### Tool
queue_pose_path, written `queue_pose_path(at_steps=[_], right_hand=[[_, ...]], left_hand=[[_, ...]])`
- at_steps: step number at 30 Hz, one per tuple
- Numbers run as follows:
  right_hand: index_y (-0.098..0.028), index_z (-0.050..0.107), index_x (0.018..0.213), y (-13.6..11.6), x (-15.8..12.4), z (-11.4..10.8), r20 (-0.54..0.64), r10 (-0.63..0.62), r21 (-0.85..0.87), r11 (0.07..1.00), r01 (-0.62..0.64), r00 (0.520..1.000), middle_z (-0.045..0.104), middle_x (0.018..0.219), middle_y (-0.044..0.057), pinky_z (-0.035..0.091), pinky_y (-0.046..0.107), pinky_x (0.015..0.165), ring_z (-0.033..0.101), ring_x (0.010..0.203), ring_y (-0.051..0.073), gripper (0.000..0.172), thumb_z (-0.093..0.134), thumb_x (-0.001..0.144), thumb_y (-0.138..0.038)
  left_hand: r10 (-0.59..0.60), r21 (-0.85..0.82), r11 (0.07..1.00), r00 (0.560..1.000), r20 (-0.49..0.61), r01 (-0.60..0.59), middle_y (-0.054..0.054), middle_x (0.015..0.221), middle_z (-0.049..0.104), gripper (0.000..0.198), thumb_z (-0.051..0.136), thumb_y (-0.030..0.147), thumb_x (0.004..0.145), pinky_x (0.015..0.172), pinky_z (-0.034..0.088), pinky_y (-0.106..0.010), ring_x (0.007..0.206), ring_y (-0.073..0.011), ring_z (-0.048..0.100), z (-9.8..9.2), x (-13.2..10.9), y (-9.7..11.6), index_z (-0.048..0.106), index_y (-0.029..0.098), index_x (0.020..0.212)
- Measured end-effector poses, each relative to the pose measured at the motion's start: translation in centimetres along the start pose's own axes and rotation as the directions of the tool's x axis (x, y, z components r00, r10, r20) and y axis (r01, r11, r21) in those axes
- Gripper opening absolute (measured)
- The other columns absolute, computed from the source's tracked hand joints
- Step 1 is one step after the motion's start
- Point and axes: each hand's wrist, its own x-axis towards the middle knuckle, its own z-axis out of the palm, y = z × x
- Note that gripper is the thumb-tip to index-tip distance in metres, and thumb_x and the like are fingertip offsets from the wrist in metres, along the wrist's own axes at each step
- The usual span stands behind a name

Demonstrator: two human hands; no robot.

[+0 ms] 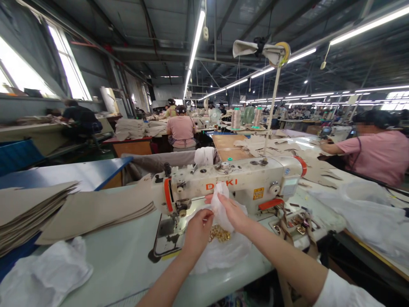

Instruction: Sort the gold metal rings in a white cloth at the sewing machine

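A white bag [220, 256] lies near the front edge of the pale green surface [128, 256], before a sewing machine [243, 181]. Its upper part is lifted off the surface and gripped by the right hand [232, 212], thumb on the near side, fingers behind. A heap of gold pieces [220, 233] sits in the lower part, beneath the hands. The left hand [200, 222] is just beside the lifted part, fingertips pinched together; whether they hold the bag or a small piece, I cannot tell.

Toward the surface's right edge, past the right forearm, is a tray [274, 225] with small metal parts and straps. At the left edge lies a stack of beige fabric [102, 209], reaching toward the machine; a crumpled white cloth [53, 268] is at the near left corner. Beyond the far edge, a person in pink [181, 128] sits facing away.
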Motion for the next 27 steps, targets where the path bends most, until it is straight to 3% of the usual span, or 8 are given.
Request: queue_pose_path(at_steps=[3, 8, 13, 19, 24, 27], right_hand=[[-0.020, 0.066, 0.096, 0.0, -0.4, -0.9, 0.019, -0.024, 0.007, 1.000, 0.024, 1.000, 0.068, 0.096, 0.008, 0.047, 0.037, 0.087, 0.061, 0.098, 0.025, 0.052, 0.034, 0.089, -0.059], [-0.019, 0.057, 0.078, -0.5, -0.9, -2.0, -0.033, -0.119, -0.236, 0.966, 0.108, 0.992, 0.064, 0.082, 0.004, 0.044, 0.032, 0.073, 0.057, 0.079, 0.021, 0.037, 0.035, 0.091, -0.047], [-0.019, 0.051, 0.071, -0.8, -0.9, -2.7, -0.127, -0.157, -0.313, 0.943, 0.111, 0.979, 0.060, 0.075, 0.003, 0.039, 0.030, 0.066, 0.055, 0.073, 0.020, 0.031, 0.039, 0.090, -0.041], [-0.020, 0.052, 0.063, -1.4, -1.2, -3.0, -0.211, -0.327, -0.506, 0.843, 0.183, 0.921, 0.052, 0.074, 0.001, 0.037, 0.027, 0.065, 0.050, 0.071, 0.016, 0.030, 0.046, 0.091, -0.031], [-0.019, 0.054, 0.063, -0.9, -1.1, -2.8, -0.303, -0.369, -0.420, 0.880, 0.225, 0.879, 0.051, 0.069, 0.001, 0.036, 0.026, 0.060, 0.049, 0.067, 0.016, 0.027, 0.049, 0.087, -0.029], [-0.020, 0.056, 0.063, -0.4, -1.0, -2.7, -0.348, -0.328, -0.310, 0.924, 0.223, 0.878, 0.054, 0.067, 0.001, 0.038, 0.026, 0.059, 0.051, 0.064, 0.015, 0.024, 0.049, 0.084, -0.030]], left_hand=[[0.002, 0.018, 1.000, 0.999, -0.036, -0.001, -0.004, 0.082, 0.070, 0.015, 0.046, 0.025, 0.077, 0.077, 0.050, -0.032, 0.078, -0.0201, 0.064, -0.6, 0.0, -0.2, 0.061, 0.022, 0.075], [-0.001, 0.041, 0.999, 0.998, -0.070, 0.004, -0.003, 0.077, 0.068, 0.017, 0.046, 0.032, 0.077, 0.075, 0.049, -0.031, 0.075, -0.0206, 0.064, -1.5, -0.2, -0.5, 0.059, 0.023, 0.072], [0.008, 0.046, 0.999, 0.996, -0.091, -0.003, -0.002, 0.072, 0.067, 0.021, 0.047, 0.037, 0.077, 0.071, 0.049, -0.030, 0.070, -0.0202, 0.063, -2.1, 0.0, -0.4, 0.061, 0.023, 0.072], [0.030, 0.054, 0.998, 0.987, -0.158, -0.022, -0.003, 0.071, 0.068, 0.023, 0.048, 0.039, 0.075, 0.070, 0.049, -0.031, 0.067, -0.0207, 0.063, -2.3, -0.1, -0.7, 0.063, 0.023, 0.072], [0.060, 0.059, 0.997, 0.974, -0.219, -0.048, -0.003, 0.071, 0.068, 0.023, 0.049, 0.039, 0.077, 0.067, 0.049, -0.031, 0.067, -0.0206, 0.063, -2.3, -0.7, -0.8, 0.063, 0.022, 0.072], [0.127, 0.054, 0.992, 0.950, -0.286, -0.116, -0.002, 0.074, 0.067, 0.024, 0.049, 0.041, 0.082, 0.065, 0.048, -0.029, 0.068, -0.0194, 0.064, -2.3, -1.2, -0.8, 0.062, 0.022, 0.076]])
